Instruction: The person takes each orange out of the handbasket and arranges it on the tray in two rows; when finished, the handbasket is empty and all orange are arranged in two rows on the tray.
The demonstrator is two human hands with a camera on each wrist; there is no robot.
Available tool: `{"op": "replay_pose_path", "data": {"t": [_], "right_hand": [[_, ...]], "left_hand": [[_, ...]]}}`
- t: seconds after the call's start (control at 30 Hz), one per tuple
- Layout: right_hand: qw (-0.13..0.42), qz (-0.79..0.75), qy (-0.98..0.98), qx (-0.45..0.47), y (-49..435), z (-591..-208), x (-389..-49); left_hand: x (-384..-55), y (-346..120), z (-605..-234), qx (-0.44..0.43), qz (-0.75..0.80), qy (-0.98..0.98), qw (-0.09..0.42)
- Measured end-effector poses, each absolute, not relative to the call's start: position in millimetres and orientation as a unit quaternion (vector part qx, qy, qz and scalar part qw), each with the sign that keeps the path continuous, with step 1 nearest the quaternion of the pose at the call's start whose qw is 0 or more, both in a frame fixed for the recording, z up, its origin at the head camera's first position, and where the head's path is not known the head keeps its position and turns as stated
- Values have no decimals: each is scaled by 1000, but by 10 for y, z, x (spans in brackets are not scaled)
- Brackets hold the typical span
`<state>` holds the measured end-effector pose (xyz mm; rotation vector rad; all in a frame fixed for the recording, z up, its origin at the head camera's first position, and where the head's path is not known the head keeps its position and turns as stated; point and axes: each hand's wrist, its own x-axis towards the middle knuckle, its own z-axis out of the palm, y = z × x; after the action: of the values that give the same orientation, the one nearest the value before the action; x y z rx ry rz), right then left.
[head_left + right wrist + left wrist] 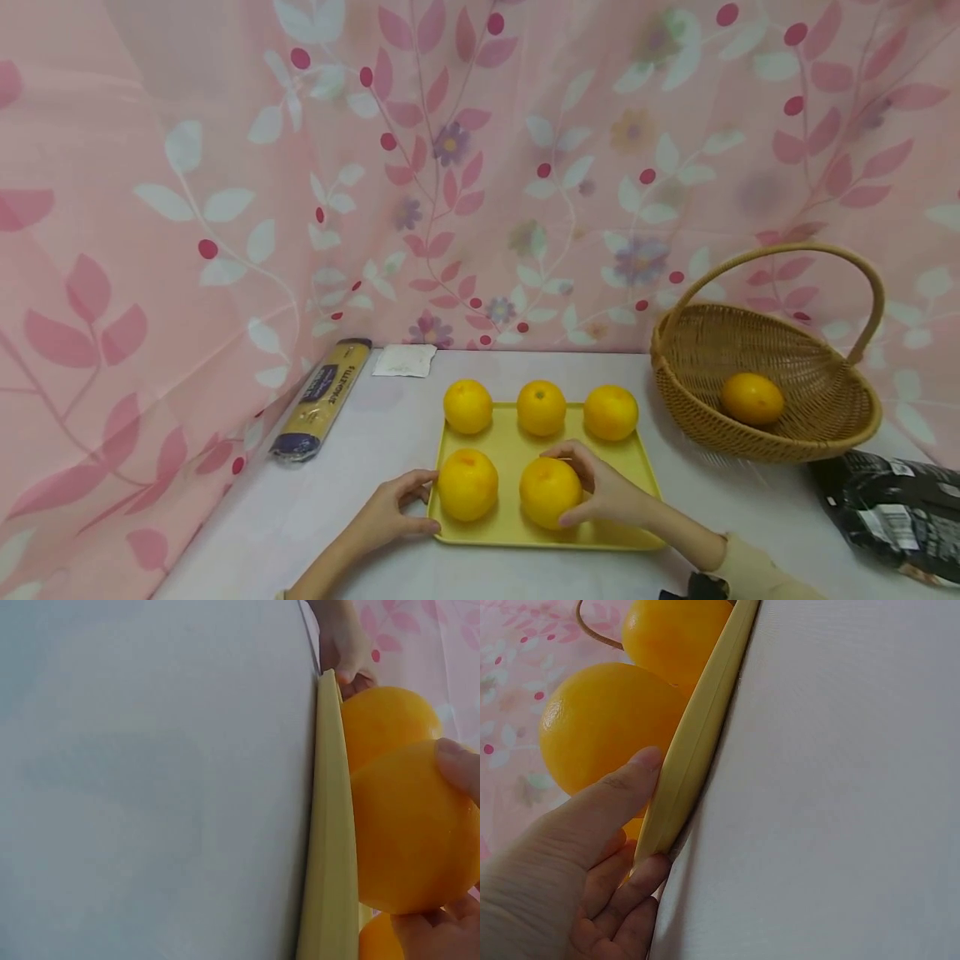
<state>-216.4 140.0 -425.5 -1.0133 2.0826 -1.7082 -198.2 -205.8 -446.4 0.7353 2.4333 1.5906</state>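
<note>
A shallow yellow tray carries several oranges. Three stand along its far side: a left one, a middle one and a right one. At the tray's near left corner, my left hand pinches the rim, thumb over the tray edge and fingers along the outside, beside the front left orange. My right hand grips the orange at the near middle of the tray, with thumb and fingers on opposite sides of it.
At the back right, a wicker basket with a tall handle holds one orange fruit. A black package lies before it. A spaghetti pack and a small white packet lie at the left. Floral curtain hangs behind the table.
</note>
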Motion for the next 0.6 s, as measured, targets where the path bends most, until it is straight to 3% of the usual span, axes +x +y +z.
{"op": "replay_pose_path", "data": {"t": [0.6], "right_hand": [[149, -519, 789, -293, 1350, -4182, -2118]], "left_hand": [[-2045, -2090, -4554, 239, 526, 813, 75]]}}
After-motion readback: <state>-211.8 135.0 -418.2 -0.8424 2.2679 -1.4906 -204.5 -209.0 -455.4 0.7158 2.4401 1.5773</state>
